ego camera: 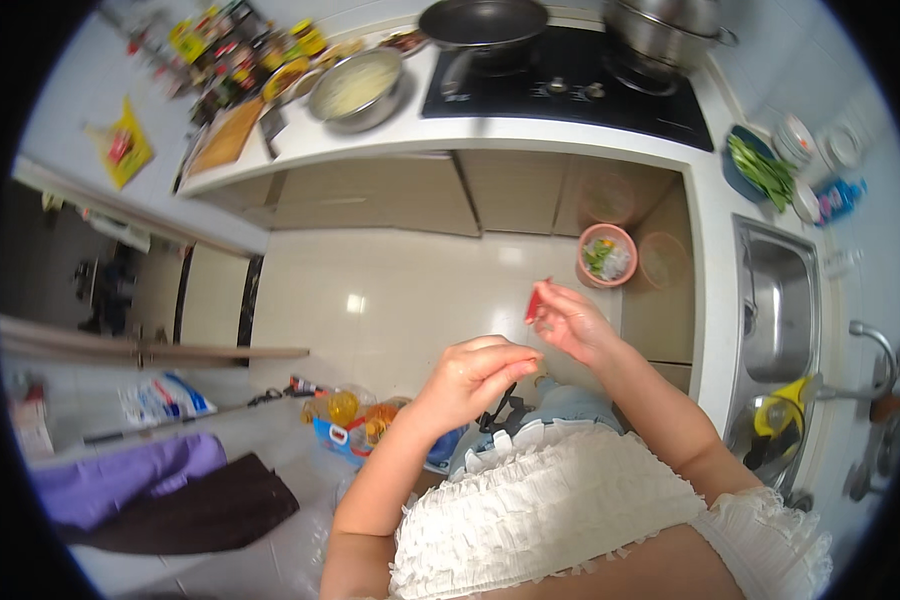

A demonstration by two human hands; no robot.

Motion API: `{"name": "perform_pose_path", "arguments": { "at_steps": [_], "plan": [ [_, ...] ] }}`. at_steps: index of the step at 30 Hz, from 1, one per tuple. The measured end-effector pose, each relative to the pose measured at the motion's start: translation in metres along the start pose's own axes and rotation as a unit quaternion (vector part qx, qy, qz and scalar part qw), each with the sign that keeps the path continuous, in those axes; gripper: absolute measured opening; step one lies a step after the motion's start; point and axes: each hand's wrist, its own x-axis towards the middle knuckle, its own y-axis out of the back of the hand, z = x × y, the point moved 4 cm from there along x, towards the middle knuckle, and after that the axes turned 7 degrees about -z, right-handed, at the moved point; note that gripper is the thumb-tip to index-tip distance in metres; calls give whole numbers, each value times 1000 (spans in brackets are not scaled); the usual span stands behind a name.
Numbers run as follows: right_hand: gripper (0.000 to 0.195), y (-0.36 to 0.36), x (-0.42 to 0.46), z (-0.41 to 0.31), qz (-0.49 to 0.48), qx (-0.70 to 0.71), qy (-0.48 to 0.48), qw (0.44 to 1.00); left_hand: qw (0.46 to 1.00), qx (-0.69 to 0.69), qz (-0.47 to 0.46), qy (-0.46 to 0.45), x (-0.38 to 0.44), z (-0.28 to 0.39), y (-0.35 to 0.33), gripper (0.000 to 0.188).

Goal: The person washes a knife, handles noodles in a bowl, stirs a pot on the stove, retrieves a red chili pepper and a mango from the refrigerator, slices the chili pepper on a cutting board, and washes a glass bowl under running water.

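A small red piece [534, 304], too blurred to name more exactly, is pinched in the fingers of my right hand [574, 321]. My left hand [474, 381] is just to its left, with thumb and fingertips pressed together. I see nothing between those fingertips, though something tiny could be hidden there. Both hands are raised in front of my body over the tiled floor [390, 300], apart from each other. Beyond my right hand, a pink bin [607, 280] on the floor holds green leaf scraps and a clear plastic bag.
Ahead, the white counter [390, 135] bears a metal bowl [356, 90], a cutting board [225, 139], a cleaver [271, 129] and a black cooktop [562, 101] with a wok [484, 26]. To the right are a basin of leafy greens [763, 169] and a sink [780, 300]. Oil bottles [343, 409] stand lower left.
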Motion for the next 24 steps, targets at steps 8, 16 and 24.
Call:
{"name": "perform_pose_path", "arguments": {
  "at_steps": [8,16,24],
  "plan": [
    [15,150,-93,-57,266,18,158,951,969,190,30,-157,157,-30,-86,31],
    [17,107,-37,-63,245,-68,190,948,981,54,-151,111,147,-103,-77,34],
    [29,-37,110,-13,-62,-272,78,957,926,-291,19,239,68,-159,39,34]
  ]
}}
